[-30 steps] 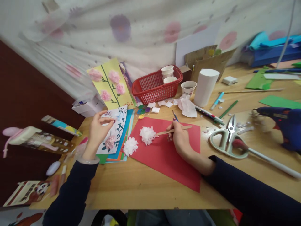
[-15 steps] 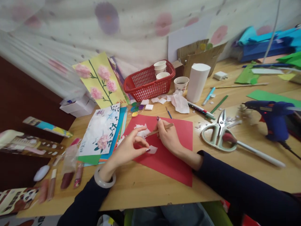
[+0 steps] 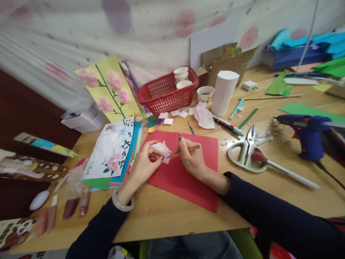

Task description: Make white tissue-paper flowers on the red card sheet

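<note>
A red sheet of paper lies at a slant on the wooden table. On its upper left is a small bunch of thin whitish tissue paper. My left hand, fingers curled, pinches a tissue piece at the lower edge of that bunch; its fingertips partly hide the piece. With my right hand I grip a thin brown wooden stick, held like a pen. The stick's tip points left and reaches the tissue beside my left fingertips; whether it touches cannot be made out.
Open scissors, a soft-headed brush and a blue glue gun lie to the right. Behind stand a red basket, a paper cup of dark liquid and a white roll. Flower pictures lie left.
My left hand has carried the tissue piece up and left to the bunch, and its fingers have closed in. My right hand keeps the stick nearly in place. The view has shifted slightly.
</note>
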Demonstrator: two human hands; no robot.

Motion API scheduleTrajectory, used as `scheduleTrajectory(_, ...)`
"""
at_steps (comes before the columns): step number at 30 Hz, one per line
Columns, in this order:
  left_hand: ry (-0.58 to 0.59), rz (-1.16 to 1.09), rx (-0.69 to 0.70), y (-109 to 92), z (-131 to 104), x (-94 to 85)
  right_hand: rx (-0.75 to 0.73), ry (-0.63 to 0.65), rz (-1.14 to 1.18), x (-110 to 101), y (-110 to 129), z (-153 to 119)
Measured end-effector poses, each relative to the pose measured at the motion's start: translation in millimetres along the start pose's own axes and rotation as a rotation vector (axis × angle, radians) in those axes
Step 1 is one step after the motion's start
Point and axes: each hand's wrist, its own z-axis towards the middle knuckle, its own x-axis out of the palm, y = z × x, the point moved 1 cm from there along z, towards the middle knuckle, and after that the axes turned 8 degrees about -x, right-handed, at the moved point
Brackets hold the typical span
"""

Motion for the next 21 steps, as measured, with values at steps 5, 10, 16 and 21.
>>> scheduleTrajectory(5, 0.026, 0.069, 0.098, -1.3, -6.1, -14.1, -0.067, 0.114, -0.036, 4.3, 1.1, -2.0)
scheduleTrajectory(10, 0.006, 0.354, 0.142, 14.1, -18.6, -31.5, -0.095, 0.149, -0.113, 4.7, 0.6, -2.5)
scheduleTrajectory(16, 0.039, 0.578, 0.161, 36.6, -20.8, -29.7, -0.054, 0.178, -0.164, 5.6, -3.3, -3.8)
scheduleTrajectory(21, 0.040, 0.589, 0.178, 42.9, -20.4, -27.0, 0.003, 0.237, -0.164, 7.6, -4.7, -5.4)
